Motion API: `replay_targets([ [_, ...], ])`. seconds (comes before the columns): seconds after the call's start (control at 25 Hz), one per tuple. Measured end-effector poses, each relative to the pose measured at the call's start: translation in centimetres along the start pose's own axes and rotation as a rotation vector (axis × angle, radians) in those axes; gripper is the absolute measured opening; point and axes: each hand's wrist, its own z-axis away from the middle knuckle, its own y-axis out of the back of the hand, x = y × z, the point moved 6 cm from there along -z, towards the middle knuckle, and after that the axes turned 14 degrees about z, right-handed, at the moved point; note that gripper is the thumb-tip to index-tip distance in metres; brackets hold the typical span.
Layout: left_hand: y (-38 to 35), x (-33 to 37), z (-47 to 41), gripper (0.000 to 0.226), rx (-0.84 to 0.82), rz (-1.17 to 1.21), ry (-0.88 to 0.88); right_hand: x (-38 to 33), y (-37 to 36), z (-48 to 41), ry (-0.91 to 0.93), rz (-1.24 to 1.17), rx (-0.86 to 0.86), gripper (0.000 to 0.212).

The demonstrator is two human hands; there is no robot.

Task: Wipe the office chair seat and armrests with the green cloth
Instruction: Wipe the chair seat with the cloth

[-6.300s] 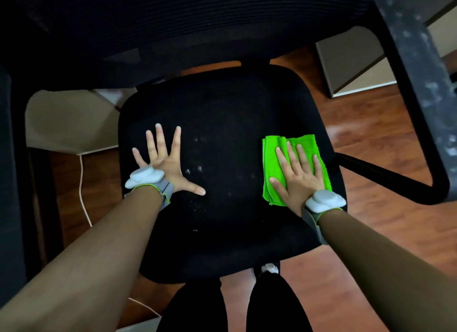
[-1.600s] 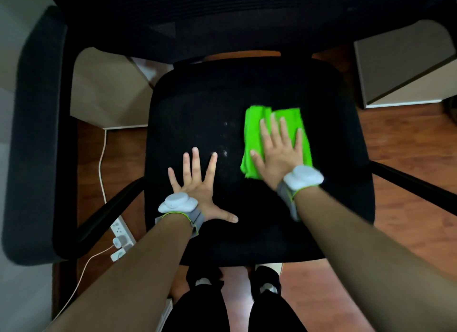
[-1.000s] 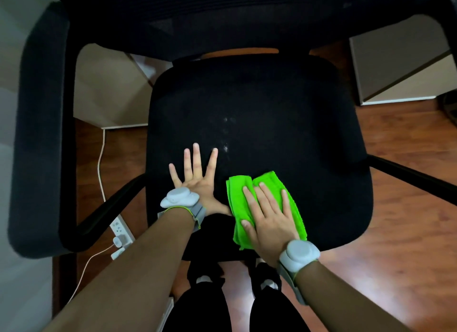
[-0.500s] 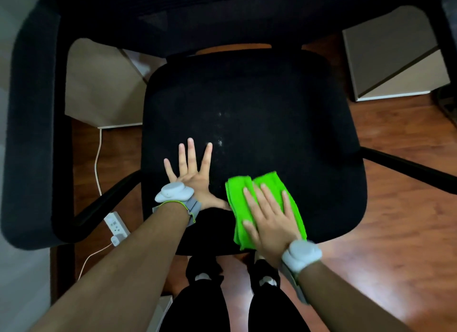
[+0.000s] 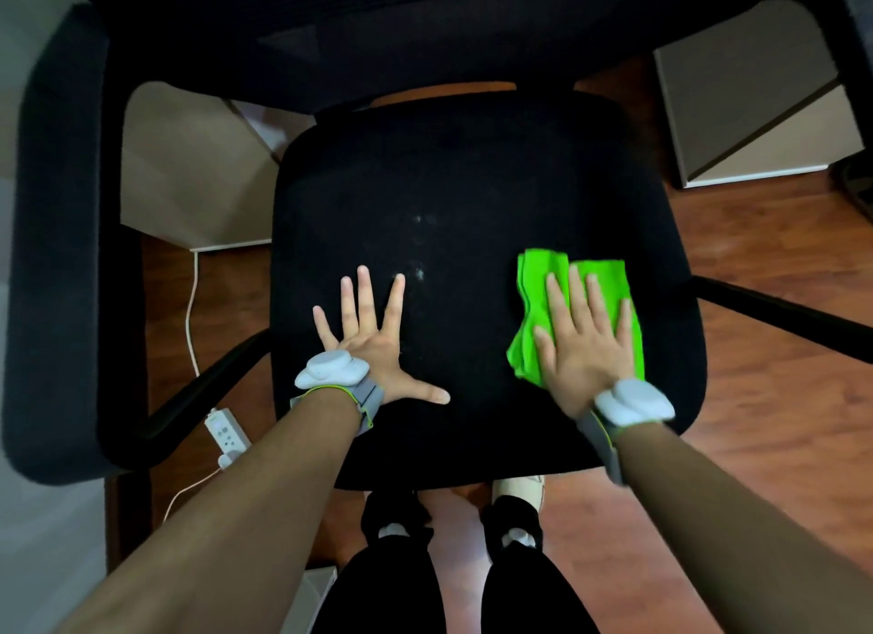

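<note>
Nearest the camera, at the lower middle of the frame, both forearms reach over the front edge of the black fabric office chair seat (image 5: 472,185). The left hand (image 5: 373,350) is splayed flat on the seat's front left, where it was half a second ago, fingers straight and gripping nothing; it looks like a brace to keep the chair from turning. The right hand (image 5: 586,345) has changed place: it has slid the folded bright green cloth (image 5: 529,298) from the front centre, beside the left thumb, out to the right side of the seat and slightly further back. It presses the cloth down with straight fingers rather than clutching it. The front-right portion has therefore probably been covered. Further in, at the centre of the frame, the small white specks (image 5: 419,246) remain just beyond the left fingertips, so that patch likely still needs a pass. The padded black left armrest (image 5: 56,255) at the left edge looks untouched.
</note>
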Motion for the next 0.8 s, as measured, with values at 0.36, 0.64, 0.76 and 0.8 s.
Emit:
replay_targets([
  [0.36, 0.2, -0.2, 0.1, 0.158, 0.01, 0.003, -0.002, -5.7, 1.0, 1.6, 0.304, 0.037, 0.039, 0.06],
  [0.64, -0.1, 0.0, -0.3, 0.16, 0.042, -0.026, -0.008, -1.7, 0.4, -5.7, -0.07, -0.079, -0.069, 0.063],
  [0.76, -0.2, -0.1, -0.3, 0.16, 0.057, -0.026, 0.0, -6.8, 0.6, -2.1, 0.136, -0.034, -0.033, 0.063],
  [0.8, -0.2, 0.0, -0.3, 0.16, 0.057, -0.024, -0.001, -7.8, 0.7, -0.4, 0.172, -0.01, 0.003, 0.063],
])
